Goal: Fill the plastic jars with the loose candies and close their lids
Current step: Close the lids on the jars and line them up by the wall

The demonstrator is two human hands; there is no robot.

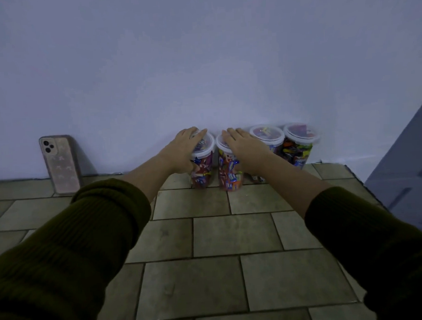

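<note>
Several clear plastic jars full of wrapped candies stand in a row against the wall, all with white-rimmed lids on. My left hand (184,149) lies over the lid of the leftmost jar (202,171), fingers straight across the top and thumb down its near side. My right hand (246,145) rests flat on the lid of the second jar (228,177). The third jar (266,133) and the fourth jar (300,142) stand untouched to the right. No loose candies are visible.
A phone in a pink case (59,166) leans upright against the wall at the left. The tiled surface (209,234) stretches toward me. A grey door (408,172) stands at the right edge.
</note>
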